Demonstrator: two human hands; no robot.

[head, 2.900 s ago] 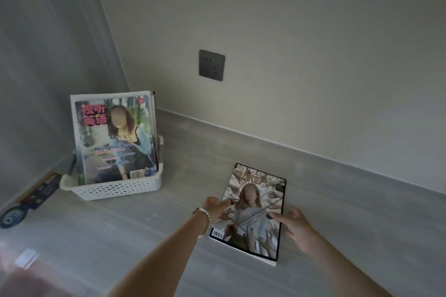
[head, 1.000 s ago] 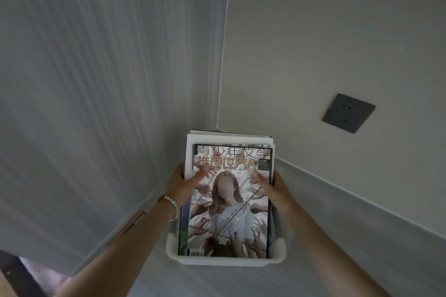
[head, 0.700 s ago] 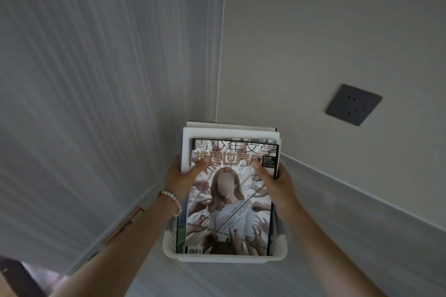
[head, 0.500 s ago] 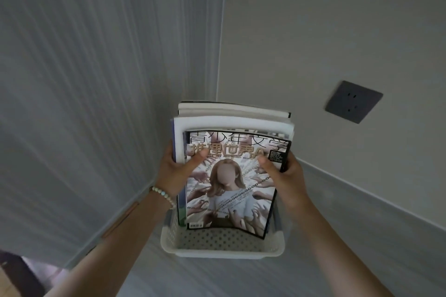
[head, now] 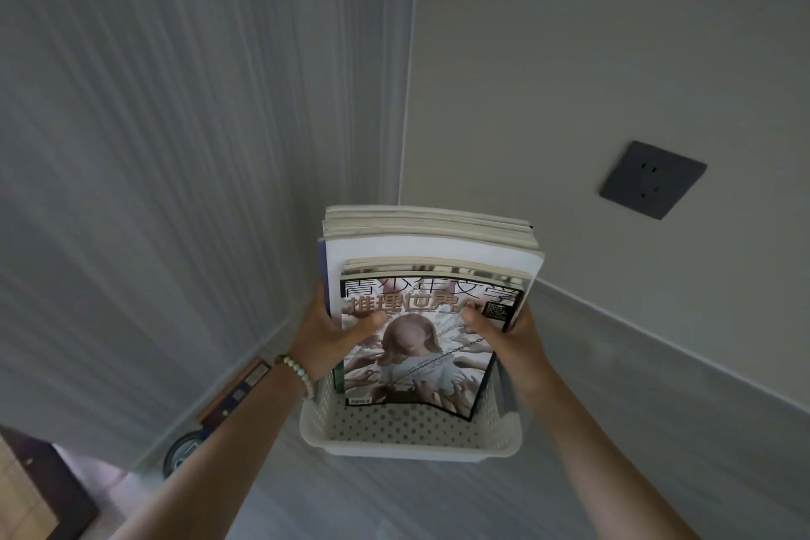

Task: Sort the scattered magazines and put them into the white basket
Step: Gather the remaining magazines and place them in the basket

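Observation:
A stack of several magazines [head: 431,248] stands upright, lifted partly out of the white perforated basket [head: 407,430] in the corner. The front magazine [head: 420,346] shows a long-haired figure ringed by reaching hands under orange Chinese lettering. My left hand [head: 326,331] grips the stack's left edge, thumb across the front cover. My right hand [head: 504,335] grips the right edge, thumb also on the cover. The basket's front half and dotted floor show in front of the stack.
The basket sits on a grey wood-grain surface [head: 635,430] where a ribbed grey wall meets a beige wall. A dark socket plate [head: 653,179] is on the beige wall. A book-like item [head: 236,386] and a round object [head: 182,449] lie at the left edge.
The last magazine was taken off the surface and set at the front of the basket. Since then both hands have lifted the whole stack upward, uncovering the basket's floor.

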